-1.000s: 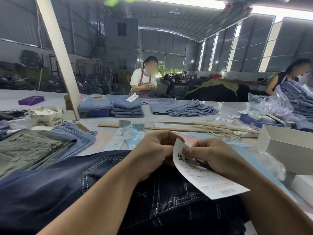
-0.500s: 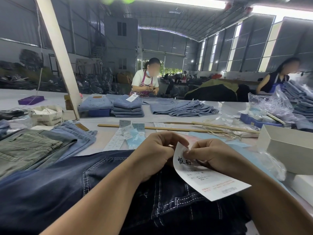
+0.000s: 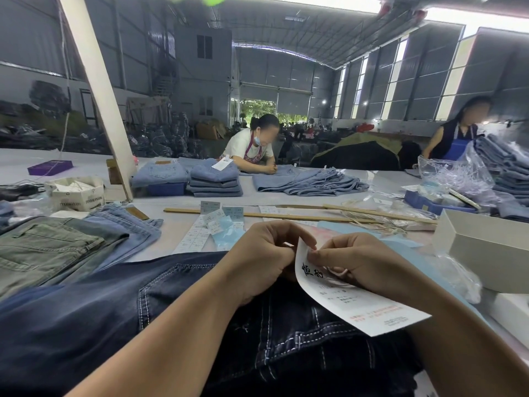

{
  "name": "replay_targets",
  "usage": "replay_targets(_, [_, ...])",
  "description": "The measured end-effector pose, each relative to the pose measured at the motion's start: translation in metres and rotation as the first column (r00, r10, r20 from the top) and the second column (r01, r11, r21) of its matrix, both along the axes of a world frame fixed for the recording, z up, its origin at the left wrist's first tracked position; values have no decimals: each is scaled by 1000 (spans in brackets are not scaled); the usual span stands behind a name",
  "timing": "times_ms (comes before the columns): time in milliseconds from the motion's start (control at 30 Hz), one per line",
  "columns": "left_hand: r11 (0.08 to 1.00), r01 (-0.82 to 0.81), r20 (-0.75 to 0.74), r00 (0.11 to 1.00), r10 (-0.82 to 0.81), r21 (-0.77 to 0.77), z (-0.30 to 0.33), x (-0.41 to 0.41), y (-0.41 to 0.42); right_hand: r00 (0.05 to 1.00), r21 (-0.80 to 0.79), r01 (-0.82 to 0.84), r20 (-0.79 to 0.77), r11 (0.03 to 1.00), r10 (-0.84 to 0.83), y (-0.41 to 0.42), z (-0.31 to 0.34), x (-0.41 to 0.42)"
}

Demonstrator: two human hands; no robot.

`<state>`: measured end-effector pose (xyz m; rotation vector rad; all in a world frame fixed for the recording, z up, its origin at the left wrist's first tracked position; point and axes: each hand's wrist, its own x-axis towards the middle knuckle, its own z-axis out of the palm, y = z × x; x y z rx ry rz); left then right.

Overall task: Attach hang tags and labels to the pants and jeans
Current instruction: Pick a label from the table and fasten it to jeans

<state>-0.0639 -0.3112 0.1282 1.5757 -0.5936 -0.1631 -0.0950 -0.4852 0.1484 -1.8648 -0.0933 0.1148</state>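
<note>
Dark blue jeans [image 3: 100,316] with white stitching lie across the table in front of me. Over their waist area I hold a white hang tag [image 3: 357,306] with black handwriting and red print. My left hand [image 3: 263,259] has its fingers curled and pinches the tag's top edge. My right hand [image 3: 363,265] pinches the same top end from the right, fingers curled over the tag. What passes between the fingertips is hidden. Small white and light blue labels [image 3: 217,224] lie on the table just beyond my hands.
Olive and light blue jeans [image 3: 57,245] lie at left, with a small white box [image 3: 76,193] behind them. Folded jeans stacks [image 3: 214,179] sit mid-table. Wooden sticks [image 3: 286,216] cross the table. White boxes [image 3: 486,247] stand at right. Two people work across the table.
My hands and the tag have stayed in nearly the same place, with small finger movements at the tag's top. The person opposite has bent lower over the table.
</note>
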Motion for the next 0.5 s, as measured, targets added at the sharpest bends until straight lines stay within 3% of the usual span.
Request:
replay_targets(233, [999,-37,13,999,37,21,1,-2,-1,999,-106,36,9,994,-35,-1,2,0])
replay_targets(400, [996,9,-125,992,-21,-92,7,-3,0,996,-125,71,61,990,-64,0,1,-1])
replay_targets(500, [996,4,-129,992,-16,-90,5,-3,0,990,-139,104,105,985,-89,1,0,-3])
